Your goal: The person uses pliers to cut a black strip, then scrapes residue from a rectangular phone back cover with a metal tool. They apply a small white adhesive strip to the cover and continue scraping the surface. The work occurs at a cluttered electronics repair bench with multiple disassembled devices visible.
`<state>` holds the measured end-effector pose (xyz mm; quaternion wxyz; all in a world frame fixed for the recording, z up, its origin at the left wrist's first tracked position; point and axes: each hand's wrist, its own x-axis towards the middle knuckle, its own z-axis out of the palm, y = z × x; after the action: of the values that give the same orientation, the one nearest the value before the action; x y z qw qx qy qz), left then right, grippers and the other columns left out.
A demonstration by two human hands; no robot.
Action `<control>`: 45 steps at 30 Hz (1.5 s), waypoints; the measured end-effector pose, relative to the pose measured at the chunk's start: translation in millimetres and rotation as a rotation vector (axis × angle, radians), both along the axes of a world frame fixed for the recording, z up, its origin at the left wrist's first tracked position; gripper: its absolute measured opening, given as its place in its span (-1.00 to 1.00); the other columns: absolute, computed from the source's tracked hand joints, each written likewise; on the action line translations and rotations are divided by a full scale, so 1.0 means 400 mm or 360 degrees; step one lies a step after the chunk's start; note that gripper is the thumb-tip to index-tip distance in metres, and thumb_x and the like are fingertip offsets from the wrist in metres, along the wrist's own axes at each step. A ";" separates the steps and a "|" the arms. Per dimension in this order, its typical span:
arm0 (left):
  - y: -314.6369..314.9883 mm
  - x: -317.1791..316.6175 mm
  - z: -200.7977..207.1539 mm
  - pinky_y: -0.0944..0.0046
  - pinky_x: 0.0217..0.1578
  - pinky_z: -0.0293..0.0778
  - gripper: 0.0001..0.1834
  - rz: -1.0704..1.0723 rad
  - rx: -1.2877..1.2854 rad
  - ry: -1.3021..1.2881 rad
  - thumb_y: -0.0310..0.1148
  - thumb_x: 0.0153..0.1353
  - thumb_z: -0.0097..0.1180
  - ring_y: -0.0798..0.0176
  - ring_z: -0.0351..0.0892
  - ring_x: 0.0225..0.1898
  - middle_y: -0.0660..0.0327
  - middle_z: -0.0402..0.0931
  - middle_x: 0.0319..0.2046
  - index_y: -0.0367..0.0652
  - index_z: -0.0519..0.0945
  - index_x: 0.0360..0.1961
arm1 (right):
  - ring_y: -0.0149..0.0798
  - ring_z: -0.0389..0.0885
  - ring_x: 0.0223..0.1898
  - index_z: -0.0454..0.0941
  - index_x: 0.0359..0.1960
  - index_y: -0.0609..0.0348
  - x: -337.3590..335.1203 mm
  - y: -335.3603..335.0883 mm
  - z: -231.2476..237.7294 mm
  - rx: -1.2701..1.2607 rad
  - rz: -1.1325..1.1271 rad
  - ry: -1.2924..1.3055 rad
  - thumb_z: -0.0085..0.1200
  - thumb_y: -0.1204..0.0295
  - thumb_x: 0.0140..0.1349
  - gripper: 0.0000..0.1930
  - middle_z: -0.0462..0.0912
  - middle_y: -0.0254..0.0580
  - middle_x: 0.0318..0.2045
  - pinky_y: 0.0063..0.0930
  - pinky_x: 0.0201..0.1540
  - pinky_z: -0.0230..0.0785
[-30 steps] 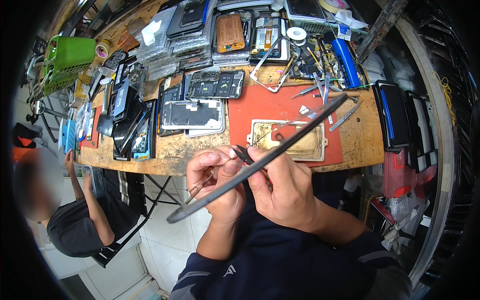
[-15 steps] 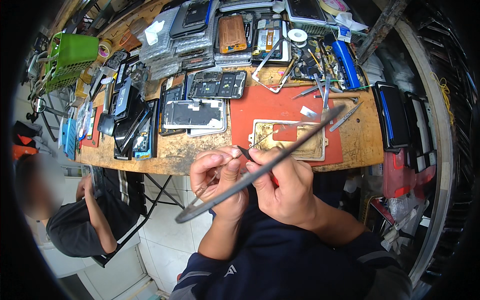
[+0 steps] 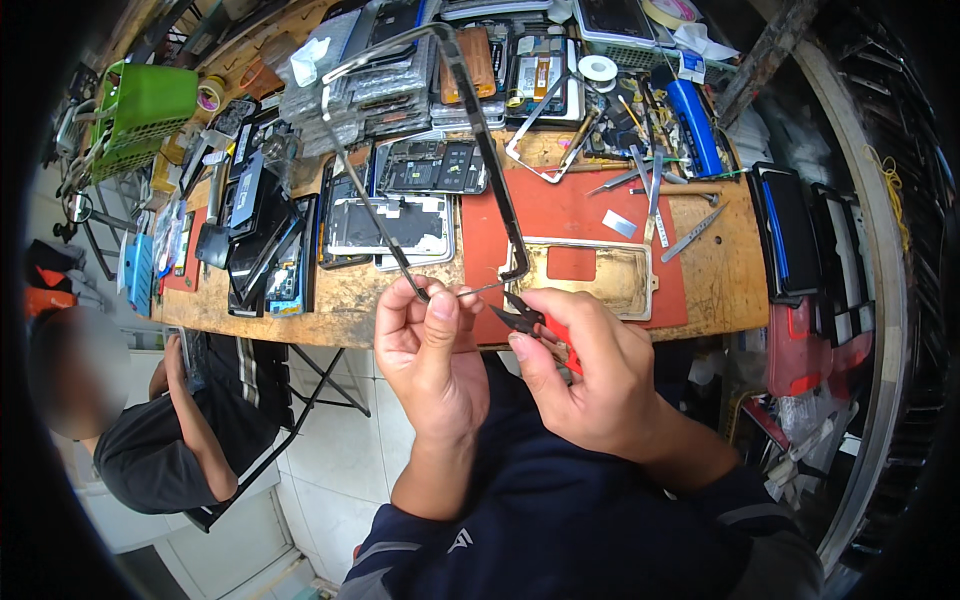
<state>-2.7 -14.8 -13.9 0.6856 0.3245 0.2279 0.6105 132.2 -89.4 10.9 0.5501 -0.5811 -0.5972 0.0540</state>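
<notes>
Here, frame between left fingers

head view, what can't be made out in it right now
Red-handled pliers: head view, most of the handles hidden by the right hand.
Thin dark frame: head view, part of its near end hidden by the fingers of the left hand.
White-edged device: head view, cut off by the picture's upper edge.
</notes>
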 end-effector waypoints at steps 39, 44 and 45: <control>-0.003 -0.001 0.034 0.17 0.15 0.69 -0.72 0.0030 0.0296 0.0293 -0.63 0.50 0.36 0.23 0.73 -0.01 0.18 0.64 -0.08 -0.28 0.56 0.13 | -0.23 0.66 -0.51 0.77 0.09 0.27 0.044 0.002 0.045 -0.0055 0.0089 -0.0352 0.48 0.48 0.27 -0.64 0.56 -0.25 -0.40 -0.32 -0.50 0.49; -0.001 0.000 0.030 0.19 0.14 0.66 -0.72 0.0034 0.0347 0.0270 -0.63 0.51 0.34 0.23 0.71 0.01 0.18 0.63 -0.09 -0.28 0.55 0.13 | -0.09 0.78 -0.42 0.78 0.09 0.32 0.044 -0.001 0.056 -0.0126 0.0121 -0.0312 0.53 0.60 0.18 -0.59 0.76 -0.11 -0.31 -0.26 -0.40 0.60; -0.001 -0.001 0.029 0.19 0.14 0.65 -0.72 0.0027 0.0362 0.0288 -0.63 0.51 0.35 0.23 0.71 0.01 0.18 0.62 -0.09 -0.28 0.55 0.13 | -0.10 0.78 -0.42 0.78 0.09 0.32 0.044 -0.003 0.057 -0.0153 0.0113 -0.0350 0.53 0.60 0.17 -0.59 0.76 -0.11 -0.31 -0.26 -0.40 0.60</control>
<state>-2.9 -15.0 -2.1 0.6159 0.4519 0.2207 0.6065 149.7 -90.6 33.9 0.4506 -0.5876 -0.6709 0.0380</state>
